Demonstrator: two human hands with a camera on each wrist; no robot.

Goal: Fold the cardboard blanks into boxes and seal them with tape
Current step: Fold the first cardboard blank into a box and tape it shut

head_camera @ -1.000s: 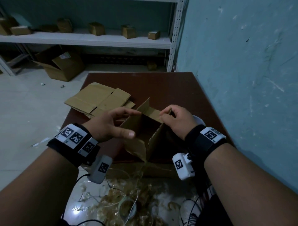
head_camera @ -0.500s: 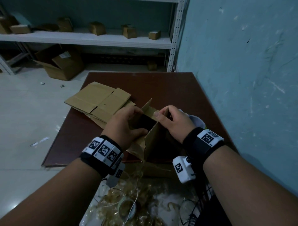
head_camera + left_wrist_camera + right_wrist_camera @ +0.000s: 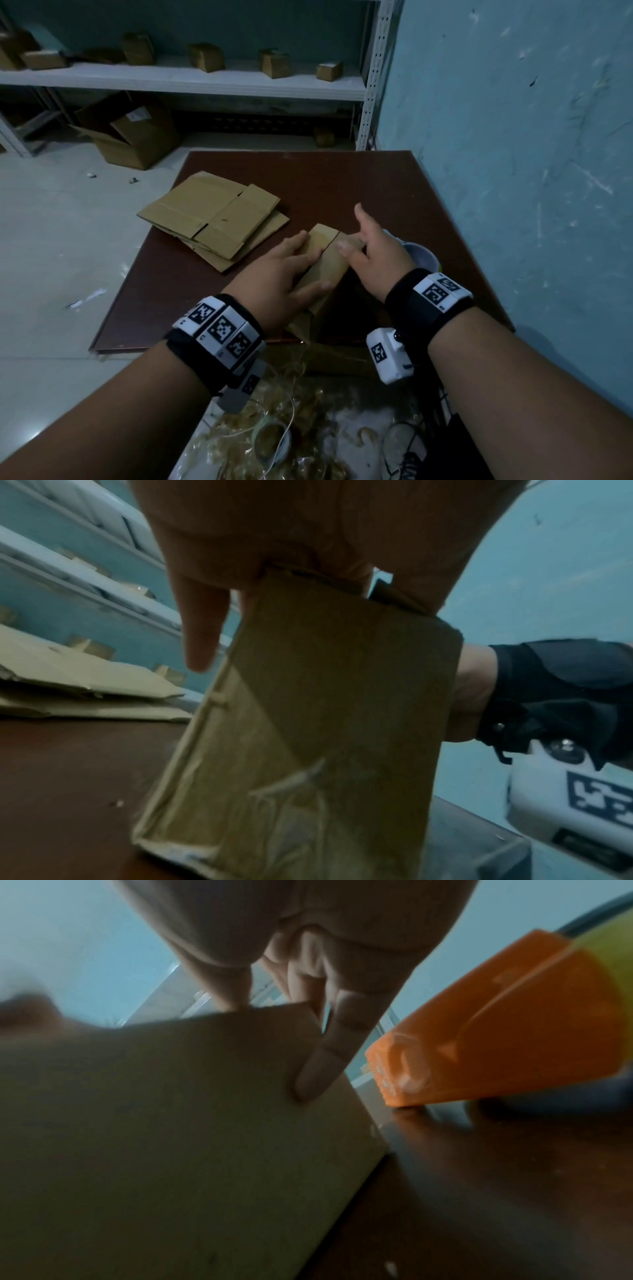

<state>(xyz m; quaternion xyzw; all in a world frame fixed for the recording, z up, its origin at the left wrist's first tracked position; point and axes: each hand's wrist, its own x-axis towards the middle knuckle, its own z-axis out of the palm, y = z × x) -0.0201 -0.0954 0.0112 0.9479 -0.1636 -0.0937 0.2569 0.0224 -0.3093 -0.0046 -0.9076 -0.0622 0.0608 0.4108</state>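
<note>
Dim room, blue wall, shelf behind; brown tabletop [image 3: 342,178]. Near its front edge, the box [image 3: 325,263], flat blanks [image 3: 209,219] just beside. Left hand [image 3: 274,274] and right hand [image 3: 373,253] laid on the top flaps, fingers straight, pressing. Likely light, stiff along creases, springy: best held at flap edges. Half a second earlier, flaps open, fingers curled round them; now closed.

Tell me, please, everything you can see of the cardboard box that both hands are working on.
The cardboard box is plain brown corrugated board, creased and worn on its near side. It stands at the near edge of the dark brown table, top flaps folded down and meeting along a seam. The left hand presses one flap flat; the right hand rests fingers on the other.
</note>
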